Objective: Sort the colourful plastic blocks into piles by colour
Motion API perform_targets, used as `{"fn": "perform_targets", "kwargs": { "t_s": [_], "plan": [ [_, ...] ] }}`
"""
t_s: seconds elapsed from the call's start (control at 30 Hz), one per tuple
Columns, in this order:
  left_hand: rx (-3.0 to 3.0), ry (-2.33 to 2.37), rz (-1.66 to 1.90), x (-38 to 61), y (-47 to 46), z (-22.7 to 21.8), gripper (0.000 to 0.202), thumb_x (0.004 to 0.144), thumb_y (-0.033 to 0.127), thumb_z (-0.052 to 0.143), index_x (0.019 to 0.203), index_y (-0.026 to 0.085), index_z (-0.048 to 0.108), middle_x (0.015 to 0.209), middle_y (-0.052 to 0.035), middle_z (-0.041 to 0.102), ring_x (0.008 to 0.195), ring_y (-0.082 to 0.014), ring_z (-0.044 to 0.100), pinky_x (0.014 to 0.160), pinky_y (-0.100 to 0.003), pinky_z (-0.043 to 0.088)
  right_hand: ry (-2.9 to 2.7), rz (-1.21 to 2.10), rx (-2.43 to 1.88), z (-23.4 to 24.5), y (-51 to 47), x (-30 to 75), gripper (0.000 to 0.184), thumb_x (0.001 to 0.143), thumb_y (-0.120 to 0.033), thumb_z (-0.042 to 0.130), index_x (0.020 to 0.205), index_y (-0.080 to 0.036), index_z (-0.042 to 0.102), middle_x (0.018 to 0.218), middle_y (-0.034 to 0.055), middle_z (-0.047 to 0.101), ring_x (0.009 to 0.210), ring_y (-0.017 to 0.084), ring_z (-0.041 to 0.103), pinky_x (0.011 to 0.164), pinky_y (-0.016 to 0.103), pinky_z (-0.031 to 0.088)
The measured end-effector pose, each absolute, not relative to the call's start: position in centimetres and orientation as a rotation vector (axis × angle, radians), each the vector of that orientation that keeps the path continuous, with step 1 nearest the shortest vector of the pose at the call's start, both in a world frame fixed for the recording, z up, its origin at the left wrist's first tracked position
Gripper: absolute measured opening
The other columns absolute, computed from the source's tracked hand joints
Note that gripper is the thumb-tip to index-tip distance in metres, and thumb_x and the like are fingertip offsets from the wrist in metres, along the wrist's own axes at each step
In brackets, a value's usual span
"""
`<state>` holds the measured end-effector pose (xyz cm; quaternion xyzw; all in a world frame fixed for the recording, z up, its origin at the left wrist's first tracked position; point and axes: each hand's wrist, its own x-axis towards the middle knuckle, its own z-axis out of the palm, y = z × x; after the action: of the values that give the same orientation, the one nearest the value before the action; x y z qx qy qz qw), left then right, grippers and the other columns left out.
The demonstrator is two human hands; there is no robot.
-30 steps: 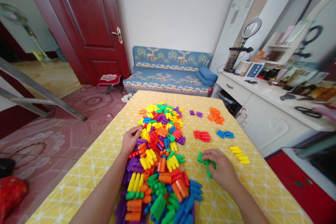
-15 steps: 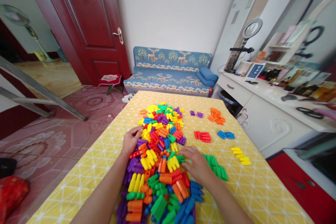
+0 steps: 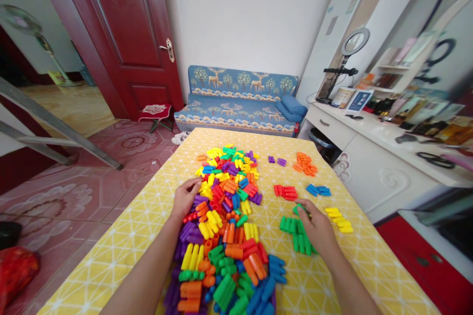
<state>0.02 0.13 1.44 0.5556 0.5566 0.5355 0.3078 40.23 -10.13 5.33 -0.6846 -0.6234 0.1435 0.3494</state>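
Note:
A big heap of mixed coloured plastic blocks (image 3: 225,226) lies down the middle of a table with a yellow patterned cloth (image 3: 148,226). My left hand (image 3: 185,199) rests on the heap's left edge, fingers curled against the blocks. To the right of the heap is a small group of green blocks (image 3: 293,234). My right hand (image 3: 317,226) lies over that group's right side and pinches a green block (image 3: 297,209) at its far end.
Sorted little groups sit on the right half: red (image 3: 285,191), blue (image 3: 318,189), yellow (image 3: 339,219), orange (image 3: 304,163) and purple (image 3: 276,160). A white dresser (image 3: 369,157) stands right of the table, a blue sofa (image 3: 240,101) beyond it, a red door (image 3: 121,34) at left.
My right hand reached into the heap half a second ago and has come back right to the green group with another green block. My left hand has stayed put.

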Motion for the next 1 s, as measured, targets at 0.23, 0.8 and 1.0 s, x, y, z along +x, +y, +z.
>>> {"fn": "perform_targets", "kwargs": {
  "t_s": [0.23,0.8,1.0],
  "plan": [
    [1.454,1.468,1.411,0.1,0.2,1.4,0.042,0.075,0.051,0.063,0.093,0.016,0.075,0.11,-0.0116,0.073,0.109,-0.0278,0.063,0.106,-0.041,0.042,-1.387,0.521,-1.802,1.3,-9.9,46.8,0.04,0.07,-0.051,0.054,0.09,-0.02,0.068,0.092,0.0099,0.074,0.089,0.028,0.069,0.083,0.041,0.053],
    [1.498,1.472,1.404,-0.1,0.2,1.2,0.041,0.077,0.051,0.062,0.093,0.016,0.075,0.109,-0.0109,0.073,0.109,-0.0279,0.063,0.105,-0.042,0.042,-1.523,0.165,-2.041,3.5,-10.7,43.8,0.032,0.076,-0.049,0.054,0.082,-0.023,0.071,0.091,0.0051,0.069,0.076,0.021,0.063,0.066,0.031,0.046],
    [1.494,1.472,1.401,-0.2,0.4,0.8,0.039,0.078,0.049,0.062,0.095,0.017,0.075,0.111,-0.0101,0.072,0.111,-0.027,0.062,0.106,-0.041,0.041,-1.848,0.606,-1.556,6.1,-10.4,34.7,0.021,0.081,-0.034,0.056,0.092,-0.021,0.068,0.091,0.0037,0.068,0.081,0.018,0.062,0.077,0.029,0.047]
  ]
}}
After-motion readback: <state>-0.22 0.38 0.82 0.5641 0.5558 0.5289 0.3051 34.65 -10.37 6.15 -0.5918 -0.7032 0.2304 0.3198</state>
